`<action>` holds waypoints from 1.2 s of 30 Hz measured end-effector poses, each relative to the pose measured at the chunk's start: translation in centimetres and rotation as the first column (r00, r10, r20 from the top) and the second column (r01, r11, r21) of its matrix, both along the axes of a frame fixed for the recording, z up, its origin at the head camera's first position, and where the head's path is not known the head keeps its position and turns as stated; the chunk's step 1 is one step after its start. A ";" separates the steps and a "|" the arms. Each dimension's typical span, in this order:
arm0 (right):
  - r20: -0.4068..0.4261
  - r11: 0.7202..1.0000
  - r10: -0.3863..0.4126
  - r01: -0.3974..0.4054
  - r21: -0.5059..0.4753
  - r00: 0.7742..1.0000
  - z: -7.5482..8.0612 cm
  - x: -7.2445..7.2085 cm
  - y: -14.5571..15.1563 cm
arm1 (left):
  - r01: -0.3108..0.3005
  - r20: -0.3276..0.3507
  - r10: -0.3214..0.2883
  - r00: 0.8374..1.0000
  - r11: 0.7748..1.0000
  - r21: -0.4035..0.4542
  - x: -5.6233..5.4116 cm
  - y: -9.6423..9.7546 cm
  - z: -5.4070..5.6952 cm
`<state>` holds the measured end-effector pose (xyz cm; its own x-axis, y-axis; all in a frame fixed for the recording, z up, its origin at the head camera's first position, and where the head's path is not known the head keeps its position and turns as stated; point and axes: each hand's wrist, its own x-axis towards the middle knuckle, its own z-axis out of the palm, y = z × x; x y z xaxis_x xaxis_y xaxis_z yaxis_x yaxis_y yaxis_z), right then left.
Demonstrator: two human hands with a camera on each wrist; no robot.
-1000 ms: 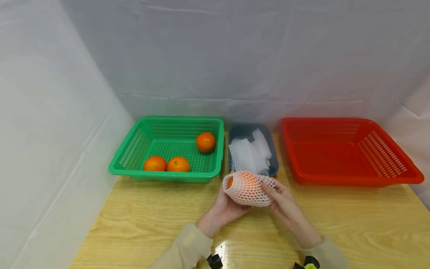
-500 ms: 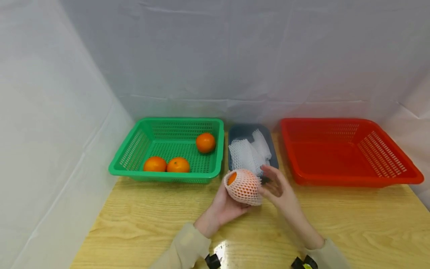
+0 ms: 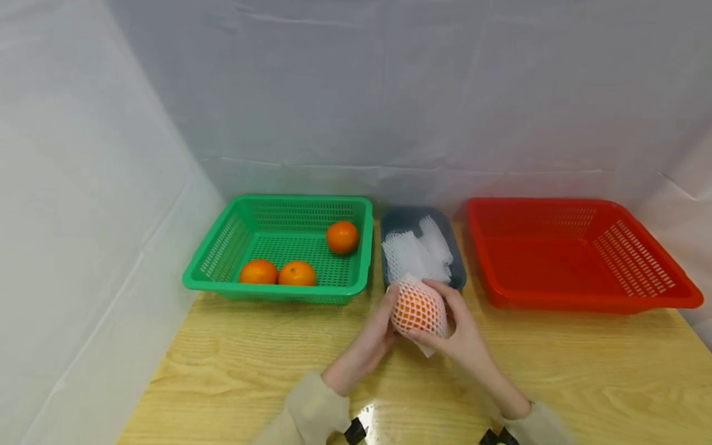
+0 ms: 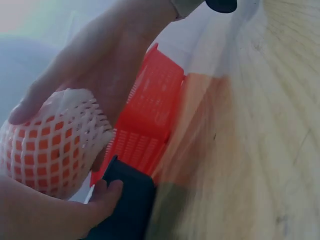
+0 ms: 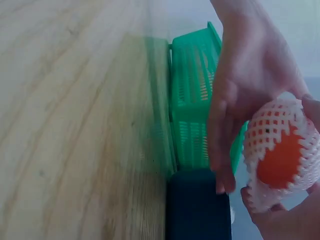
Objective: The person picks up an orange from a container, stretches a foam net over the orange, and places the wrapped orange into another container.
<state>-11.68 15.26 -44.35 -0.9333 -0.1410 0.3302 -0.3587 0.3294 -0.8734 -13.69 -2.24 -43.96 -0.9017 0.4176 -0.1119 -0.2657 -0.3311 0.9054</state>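
I grasp round orange fruit point(image 5: 280, 160) in white foam-mesh sleeve point(image 3: 418, 311) between left hand point(image 3: 368, 343) and right hand point(image 3: 468, 340), seemingly against slipping; held above pale wood-grain table point(image 3: 250, 358), just before dark blue plastic tray point(image 3: 402, 217); loose white mesh sleeves point(image 3: 408, 254) inside, likely for easy reach.

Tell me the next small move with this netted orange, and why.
I'd suggest the right hand ease the foam net farther over the orange: it shows bare at the net's open end in the right-wrist view, while the left hand helps hold it.
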 end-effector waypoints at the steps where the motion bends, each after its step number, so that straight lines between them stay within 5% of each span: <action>1: -0.030 1.000 -0.001 0.002 0.019 1.000 -0.1 0.0 -0.1 | -0.011 0.017 0.011 1.000 1.000 -0.002 0.2 0.0 0.0; 5: -0.102 0.994 -0.004 0.015 0.104 0.995 -0.5 0.1 -0.7 | -0.075 0.086 0.072 0.994 0.997 0.028 0.7 0.3 -0.3; 11: 0.035 0.993 0.071 -0.074 0.094 0.997 -1.1 0.4 -1.6 | -0.136 0.111 0.131 0.985 0.990 0.035 0.7 0.4 -0.8; 19: -0.006 0.987 0.092 -0.090 0.133 0.996 -2.0 0.3 -2.4 | -0.215 0.140 0.214 0.967 0.977 -0.007 0.2 0.1 -1.3; 36: 0.042 0.994 0.089 -0.091 0.060 0.995 -2.3 -1.0 -2.8 | -0.192 0.055 0.202 0.978 0.969 -0.154 -0.9 -0.8 -0.4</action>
